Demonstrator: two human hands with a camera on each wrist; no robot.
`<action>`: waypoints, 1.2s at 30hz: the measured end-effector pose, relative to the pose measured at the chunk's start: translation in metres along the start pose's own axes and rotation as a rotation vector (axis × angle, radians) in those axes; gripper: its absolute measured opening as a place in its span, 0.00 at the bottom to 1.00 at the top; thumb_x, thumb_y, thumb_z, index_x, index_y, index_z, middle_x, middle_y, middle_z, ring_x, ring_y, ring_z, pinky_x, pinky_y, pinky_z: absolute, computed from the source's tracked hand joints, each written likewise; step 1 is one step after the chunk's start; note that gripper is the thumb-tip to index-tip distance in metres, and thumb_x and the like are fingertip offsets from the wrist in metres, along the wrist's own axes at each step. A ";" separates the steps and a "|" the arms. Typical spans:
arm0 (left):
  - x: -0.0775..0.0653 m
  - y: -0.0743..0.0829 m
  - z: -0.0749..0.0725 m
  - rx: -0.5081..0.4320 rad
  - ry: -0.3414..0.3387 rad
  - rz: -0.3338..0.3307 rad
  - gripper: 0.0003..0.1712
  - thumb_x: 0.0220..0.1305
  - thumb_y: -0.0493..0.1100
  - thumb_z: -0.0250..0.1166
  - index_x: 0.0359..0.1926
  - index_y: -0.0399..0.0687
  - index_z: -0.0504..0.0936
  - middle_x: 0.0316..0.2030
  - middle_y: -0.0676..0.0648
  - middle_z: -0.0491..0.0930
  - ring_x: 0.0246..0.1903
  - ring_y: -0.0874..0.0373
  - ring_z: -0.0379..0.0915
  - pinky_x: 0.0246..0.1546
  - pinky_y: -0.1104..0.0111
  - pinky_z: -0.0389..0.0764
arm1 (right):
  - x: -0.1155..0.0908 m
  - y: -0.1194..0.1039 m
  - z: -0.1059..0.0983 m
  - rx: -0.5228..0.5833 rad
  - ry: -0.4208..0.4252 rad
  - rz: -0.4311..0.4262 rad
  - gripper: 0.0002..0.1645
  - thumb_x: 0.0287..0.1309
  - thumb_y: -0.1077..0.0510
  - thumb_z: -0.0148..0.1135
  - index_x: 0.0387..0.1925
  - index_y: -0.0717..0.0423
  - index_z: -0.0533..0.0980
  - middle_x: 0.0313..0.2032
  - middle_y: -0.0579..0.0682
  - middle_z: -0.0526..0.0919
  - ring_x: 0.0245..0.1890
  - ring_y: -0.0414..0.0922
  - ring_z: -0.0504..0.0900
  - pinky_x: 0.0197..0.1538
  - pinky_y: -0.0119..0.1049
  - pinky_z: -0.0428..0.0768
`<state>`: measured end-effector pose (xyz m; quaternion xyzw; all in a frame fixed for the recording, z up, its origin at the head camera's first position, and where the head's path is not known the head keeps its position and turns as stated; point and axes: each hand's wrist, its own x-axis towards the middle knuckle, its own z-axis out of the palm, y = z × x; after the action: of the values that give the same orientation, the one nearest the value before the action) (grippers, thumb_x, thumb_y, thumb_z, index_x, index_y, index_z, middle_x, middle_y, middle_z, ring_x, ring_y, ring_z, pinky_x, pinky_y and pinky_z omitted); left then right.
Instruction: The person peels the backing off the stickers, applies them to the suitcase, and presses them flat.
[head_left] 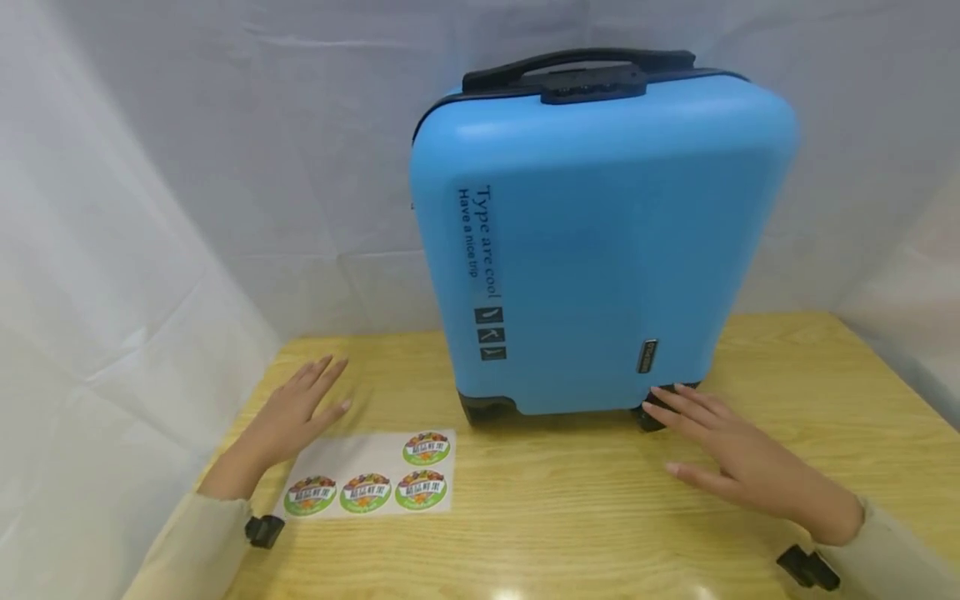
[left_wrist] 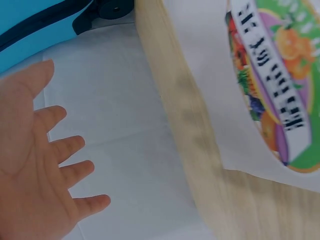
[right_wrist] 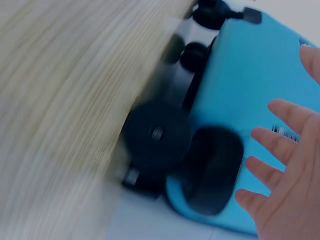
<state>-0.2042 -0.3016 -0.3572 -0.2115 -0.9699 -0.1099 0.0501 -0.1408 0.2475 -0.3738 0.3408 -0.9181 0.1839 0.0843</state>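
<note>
A blue suitcase (head_left: 577, 267) with a black top handle (head_left: 577, 62) stands upright on the wooden table, printed lettering down its left side. My left hand (head_left: 296, 412), fingers extended and holding nothing, hovers over the table's left part, just above a white sticker sheet (head_left: 352, 454). Several round fruit stickers (head_left: 365, 492) are on that sheet, mostly along its near edge. Near the suitcase's lower right corner is my right hand (head_left: 738, 462), its fingers spread and holding nothing. Whether its fingertips touch the case is unclear. The right wrist view shows a black wheel (right_wrist: 157, 132) under the suitcase.
White cloth (head_left: 337, 167) hangs behind and at both sides of the wooden table (head_left: 570, 517). A small black band piece (head_left: 264, 531) sits at the left wrist, and a similar one (head_left: 808, 568) at the right wrist.
</note>
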 end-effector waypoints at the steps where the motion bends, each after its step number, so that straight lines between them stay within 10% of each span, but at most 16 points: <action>1: -0.002 -0.001 0.001 -0.006 0.000 0.004 0.38 0.70 0.54 0.51 0.72 0.41 0.51 0.69 0.30 0.48 0.66 0.27 0.43 0.59 0.33 0.51 | 0.004 -0.003 0.002 0.004 -0.009 -0.006 0.39 0.60 0.47 0.61 0.70 0.44 0.57 0.71 0.47 0.56 0.70 0.51 0.53 0.58 0.61 0.65; 36: -0.044 -0.002 0.019 -0.598 -0.115 -0.077 0.37 0.72 0.45 0.51 0.74 0.46 0.43 0.69 0.28 0.47 0.65 0.26 0.44 0.55 0.31 0.53 | 0.103 -0.088 0.064 0.232 -0.178 -0.178 0.38 0.64 0.39 0.52 0.71 0.47 0.56 0.71 0.49 0.55 0.71 0.54 0.52 0.68 0.53 0.57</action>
<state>-0.1662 -0.3165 -0.3821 -0.1860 -0.9030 -0.3802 -0.0735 -0.1621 0.0994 -0.3788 0.4432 -0.8607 0.2496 -0.0212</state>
